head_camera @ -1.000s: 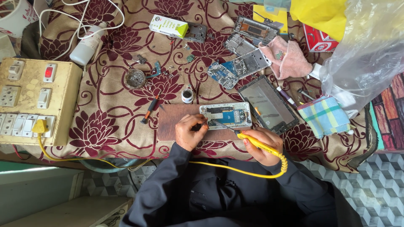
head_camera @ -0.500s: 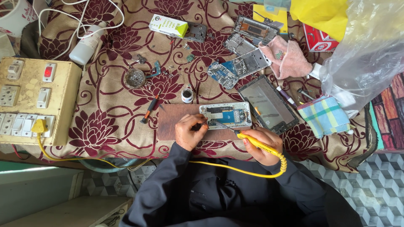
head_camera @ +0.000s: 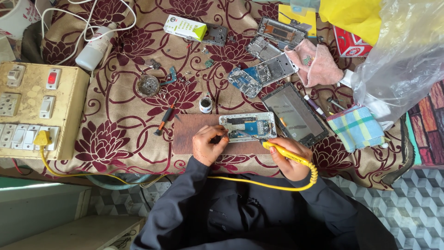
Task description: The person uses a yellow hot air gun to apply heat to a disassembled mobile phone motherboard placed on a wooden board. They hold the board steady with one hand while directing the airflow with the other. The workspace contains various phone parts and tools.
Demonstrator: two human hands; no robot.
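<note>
An opened phone (head_camera: 247,126) lies on a brown wooden board (head_camera: 188,138) near the table's front edge. My right hand (head_camera: 290,158) grips a yellow-handled soldering iron (head_camera: 280,150), its metal tip resting on the phone's exposed board. My left hand (head_camera: 209,143) sits at the phone's left end, fingers pinched on a small dark thing that I cannot make out. A yellow cord (head_camera: 259,183) runs from the iron across my dark jacket.
A beige switchboard (head_camera: 37,107) with a yellow plug (head_camera: 43,138) stands at the left. Phone frames and circuit boards (head_camera: 261,74), a screen panel (head_camera: 294,115), a pink cloth (head_camera: 314,65), a checked cloth (head_camera: 356,127), a screwdriver (head_camera: 164,119), a small jar (head_camera: 205,104) and a plastic bag (head_camera: 407,55) lie around.
</note>
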